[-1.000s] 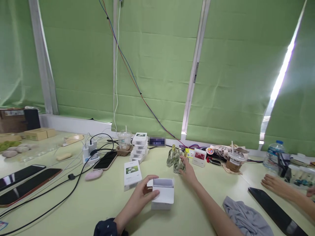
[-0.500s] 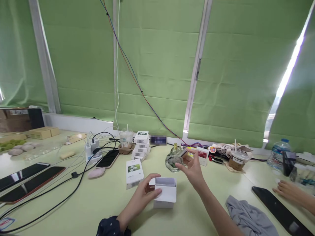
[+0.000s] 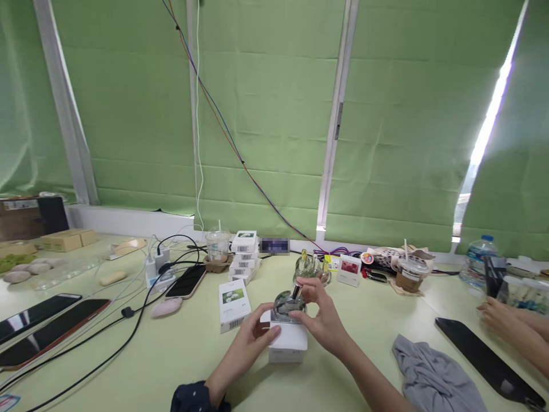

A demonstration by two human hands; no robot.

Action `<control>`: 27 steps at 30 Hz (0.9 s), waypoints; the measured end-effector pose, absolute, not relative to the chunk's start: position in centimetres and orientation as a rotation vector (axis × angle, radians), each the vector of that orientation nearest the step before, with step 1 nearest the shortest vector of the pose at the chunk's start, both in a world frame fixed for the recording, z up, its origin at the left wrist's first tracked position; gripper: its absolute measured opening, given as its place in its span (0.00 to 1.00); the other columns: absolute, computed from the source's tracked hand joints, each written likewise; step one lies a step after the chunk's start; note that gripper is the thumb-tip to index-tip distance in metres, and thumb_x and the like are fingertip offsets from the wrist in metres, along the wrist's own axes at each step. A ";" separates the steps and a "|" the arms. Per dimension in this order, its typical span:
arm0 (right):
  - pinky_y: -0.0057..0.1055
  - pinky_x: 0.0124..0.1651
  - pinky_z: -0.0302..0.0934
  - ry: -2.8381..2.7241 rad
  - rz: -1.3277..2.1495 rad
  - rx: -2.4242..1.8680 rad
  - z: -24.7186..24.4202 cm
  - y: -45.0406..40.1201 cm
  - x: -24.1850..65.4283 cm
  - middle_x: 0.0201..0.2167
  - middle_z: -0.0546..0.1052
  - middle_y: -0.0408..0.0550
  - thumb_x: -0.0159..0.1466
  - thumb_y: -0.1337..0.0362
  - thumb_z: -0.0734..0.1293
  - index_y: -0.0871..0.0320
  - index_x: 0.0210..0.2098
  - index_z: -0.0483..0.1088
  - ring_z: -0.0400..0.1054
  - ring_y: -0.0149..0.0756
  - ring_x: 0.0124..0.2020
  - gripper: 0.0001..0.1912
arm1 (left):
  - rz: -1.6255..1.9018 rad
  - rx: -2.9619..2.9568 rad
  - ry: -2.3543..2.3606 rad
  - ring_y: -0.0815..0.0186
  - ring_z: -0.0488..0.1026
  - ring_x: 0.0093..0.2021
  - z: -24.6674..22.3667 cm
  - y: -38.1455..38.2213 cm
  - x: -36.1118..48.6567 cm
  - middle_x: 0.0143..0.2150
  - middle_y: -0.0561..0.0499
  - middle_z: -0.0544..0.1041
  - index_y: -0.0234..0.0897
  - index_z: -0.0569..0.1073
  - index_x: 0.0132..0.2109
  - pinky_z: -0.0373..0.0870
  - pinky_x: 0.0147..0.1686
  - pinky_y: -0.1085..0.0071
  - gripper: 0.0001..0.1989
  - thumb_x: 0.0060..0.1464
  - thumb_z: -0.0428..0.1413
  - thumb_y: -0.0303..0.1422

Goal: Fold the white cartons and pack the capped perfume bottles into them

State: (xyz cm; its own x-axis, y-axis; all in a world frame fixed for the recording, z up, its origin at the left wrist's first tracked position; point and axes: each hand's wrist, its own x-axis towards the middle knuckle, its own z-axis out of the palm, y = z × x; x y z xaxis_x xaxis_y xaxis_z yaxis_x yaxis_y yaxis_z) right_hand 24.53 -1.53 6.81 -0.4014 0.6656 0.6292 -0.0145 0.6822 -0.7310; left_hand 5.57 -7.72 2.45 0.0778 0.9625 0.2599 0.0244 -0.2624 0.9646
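Observation:
My left hand (image 3: pixel 254 336) is closed on the left side of an open white box (image 3: pixel 288 346) standing on the table in front of me. A round clear glass bottle with a silver cap, like a perfume bottle (image 3: pixel 283 307), is at the box's mouth, its base at the opening. My right hand (image 3: pixel 319 316) grips this bottle by its cap and side. A flat white box with a flower picture (image 3: pixel 234 304) lies to the left, apart from both hands. Behind the bottle stand more glass bottles (image 3: pixel 311 268).
A stack of small white boxes (image 3: pixel 245 254) stands at the back, beside a plastic cup (image 3: pixel 218 246). Phones and black cables (image 3: pixel 143 303) spread over the left. On the right are a grey cloth (image 3: pixel 433 375), a black tablet-like slab (image 3: pixel 484 360) and another person's hands (image 3: pixel 510 320).
My right hand has brought the glass bottle from farther back toward me and down to the mouth of the white box. My left hand has kept its hold on the box.

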 end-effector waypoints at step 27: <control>0.34 0.46 0.64 -2.087 0.831 -0.532 6.5 -3.0 24.8 0.46 0.76 0.46 0.55 0.72 0.69 0.50 0.51 0.67 0.70 0.37 0.43 0.25 | 1.482 1.503 1.241 0.55 0.75 0.40 4.1 -9.5 7.8 0.36 0.52 0.79 0.47 0.46 0.63 0.65 0.44 0.62 0.46 0.43 0.65 0.42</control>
State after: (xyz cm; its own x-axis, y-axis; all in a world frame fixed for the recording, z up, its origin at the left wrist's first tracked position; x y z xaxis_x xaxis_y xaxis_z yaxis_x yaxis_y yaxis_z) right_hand 24.85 -3.02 6.51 -0.5836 0.6147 0.5305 0.0816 0.6944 -0.7149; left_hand 7.78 -9.49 4.11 -0.1030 0.9371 0.3335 0.1636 -0.3148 0.9350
